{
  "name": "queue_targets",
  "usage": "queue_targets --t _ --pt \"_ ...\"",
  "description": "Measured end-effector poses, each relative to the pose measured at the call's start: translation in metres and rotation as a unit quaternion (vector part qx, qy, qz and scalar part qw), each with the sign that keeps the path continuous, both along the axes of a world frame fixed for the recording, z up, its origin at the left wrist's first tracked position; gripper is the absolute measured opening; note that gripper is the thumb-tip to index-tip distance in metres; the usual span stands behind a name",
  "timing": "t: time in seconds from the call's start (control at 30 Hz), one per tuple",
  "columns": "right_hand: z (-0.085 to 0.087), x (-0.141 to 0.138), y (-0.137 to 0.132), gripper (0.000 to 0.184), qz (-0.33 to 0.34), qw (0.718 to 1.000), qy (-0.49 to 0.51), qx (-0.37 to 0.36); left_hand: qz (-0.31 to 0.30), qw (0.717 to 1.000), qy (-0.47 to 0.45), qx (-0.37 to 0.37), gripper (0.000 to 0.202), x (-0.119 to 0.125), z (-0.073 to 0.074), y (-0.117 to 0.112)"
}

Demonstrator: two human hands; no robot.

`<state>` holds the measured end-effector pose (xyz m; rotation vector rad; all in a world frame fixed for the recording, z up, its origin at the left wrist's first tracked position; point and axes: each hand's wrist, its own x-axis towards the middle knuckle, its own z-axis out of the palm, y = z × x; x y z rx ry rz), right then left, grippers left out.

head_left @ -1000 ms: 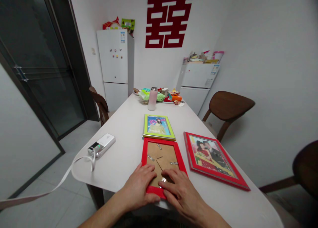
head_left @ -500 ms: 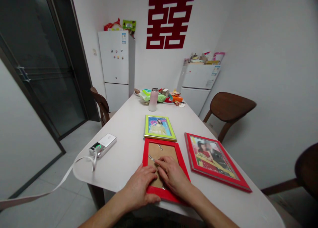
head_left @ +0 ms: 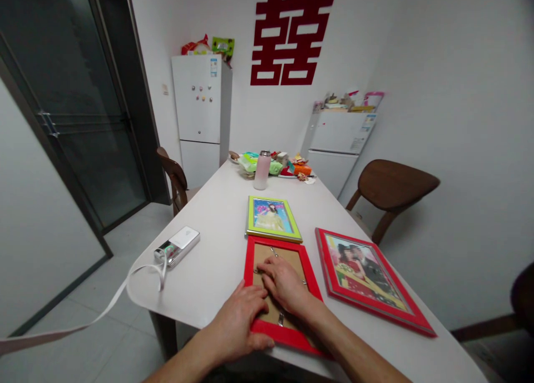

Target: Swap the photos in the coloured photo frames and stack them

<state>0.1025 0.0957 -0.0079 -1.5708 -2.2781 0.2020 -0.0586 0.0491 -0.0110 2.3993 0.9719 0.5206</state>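
Observation:
A red picture frame (head_left: 311,272) lies face down on the white table (head_left: 217,233), its brown backing board and small metal clips showing. My left hand (head_left: 240,322) rests flat on the frame's near left corner, fingers stretched out. My right hand (head_left: 283,283) lies on the backing board, fingertips at a metal clip on the left side. A green-framed photo (head_left: 272,218) lies face up just beyond it. A larger red-framed photo (head_left: 367,274) lies face up to the right.
A white power bank (head_left: 177,245) with a white strap hanging off the table edge lies at the left. A pink bottle (head_left: 262,170) and snack packets stand at the far end. Wooden chairs (head_left: 394,185) flank the table; two white fridges stand behind.
My right hand has slid from the near clip up the backing board to the left-side clip. My left hand stays on the frame's near corner. The view has shifted slightly.

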Motion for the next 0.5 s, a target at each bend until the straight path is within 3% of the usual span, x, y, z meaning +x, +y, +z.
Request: queue_targets --t 0.23,0.4,0.5 --pt "-0.007 0.019 0.039 0.021 -0.164 0.986 0.014 0.0 0.016 1.0 0.003 -0.011 0.035 0.001 0.002 -0.002" --pt "-0.013 0.02 0.052 0.02 -0.223 0.974 0.038 -0.007 0.023 0.999 0.017 -0.015 0.034 0.002 0.009 -0.003" --pt "-0.014 0.019 0.055 0.018 -0.234 0.969 0.074 -0.007 0.031 0.999 0.032 -0.009 0.044 0.006 0.007 -0.006"
